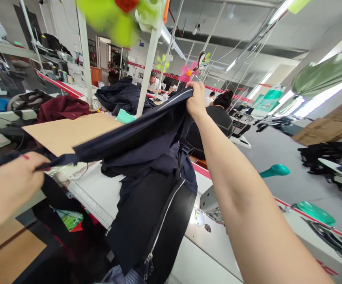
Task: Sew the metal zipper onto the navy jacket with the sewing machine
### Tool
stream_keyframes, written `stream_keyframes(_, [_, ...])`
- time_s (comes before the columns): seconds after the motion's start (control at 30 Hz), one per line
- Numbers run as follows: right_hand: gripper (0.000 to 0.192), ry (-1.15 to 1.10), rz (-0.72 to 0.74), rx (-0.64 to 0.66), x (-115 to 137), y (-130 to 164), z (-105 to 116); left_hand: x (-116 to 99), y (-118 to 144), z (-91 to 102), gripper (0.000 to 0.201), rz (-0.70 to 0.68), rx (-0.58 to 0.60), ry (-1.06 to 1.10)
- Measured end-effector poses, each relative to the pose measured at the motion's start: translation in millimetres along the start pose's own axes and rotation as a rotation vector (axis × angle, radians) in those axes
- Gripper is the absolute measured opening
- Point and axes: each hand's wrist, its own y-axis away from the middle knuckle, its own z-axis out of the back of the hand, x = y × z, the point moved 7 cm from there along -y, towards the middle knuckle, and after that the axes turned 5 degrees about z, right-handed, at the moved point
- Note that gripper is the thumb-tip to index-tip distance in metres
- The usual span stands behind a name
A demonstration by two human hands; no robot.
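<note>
Both hands pinch one hem of the dark navy garment (147, 157): the left hand (14, 181) has its grip clamped near the table's (206, 252) near-left edge, the right hand (196, 100) clamped high at arm's length. Its zipper (165, 217) hangs over the table's front edge. A cardboard sheet (67, 130) lies behind; open floor lies right.
</note>
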Motion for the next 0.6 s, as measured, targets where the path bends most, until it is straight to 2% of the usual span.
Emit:
stream_keyframes(0.03, [0.039, 0.1, -0.01, 0.011, -4.3, 9.3, 1.3, -14.1, 22.8, -6.8, 0.037, -0.047, -0.009, -0.033])
stream_keyframes(0.07, [0.041, 0.204, -0.024, 0.048, -8.0, 20.7, -0.3, -33.4, 48.4, -21.0, 0.037, -0.147, 0.069, -0.041])
stream_keyframes(0.17, [0.044, 0.429, -0.193, 0.293, -21.8, 69.6, -19.0, -82.2, 129.9, -69.9, 0.036, -0.359, 0.441, 0.151])
stream_keyframes(0.23, [0.043, 0.452, -0.258, 0.513, -18.3, 113.4, -38.1, -97.6, 171.6, -92.9, 0.034, -0.347, 0.7, 0.385])
stream_keyframes(0.3, [0.038, 0.386, -0.194, 0.717, 3.6, 163.8, -54.6, -100.5, 194.0, -106.4, 0.029, -0.206, 0.922, 0.641])
stream_keyframes(0.37, [0.03, 0.258, -0.033, 0.865, 37.7, 219.9, -59.9, -98.8, 199.8, -111.8, 0.027, 0.007, 1.079, 0.924])
stream_keyframes(0.4, [0.026, 0.176, 0.062, 0.936, 55.6, 250.3, -57.9, -97.2, 198.0, -112.6, 0.031, 0.129, 1.124, 1.057])
stream_keyframes(0.47, [0.024, 0.012, 0.391, 1.081, 93.1, 314.6, -45.6, -92.5, 190.4, -113.7, 0.042, 0.376, 1.155, 1.241])
stream_keyframes(0.53, [0.023, -0.066, 0.541, 1.158, 107.2, 367.3, -27.9, -90.6, 182.5, -114.4, 0.046, 0.558, 1.18, 1.332])
stream_keyframes(0.6, [0.022, -0.1, 0.598, 1.157, 108.4, 400.4, -15.0, -93.8, 173.2, -113.2, 0.04, 0.644, 1.204, 1.392])
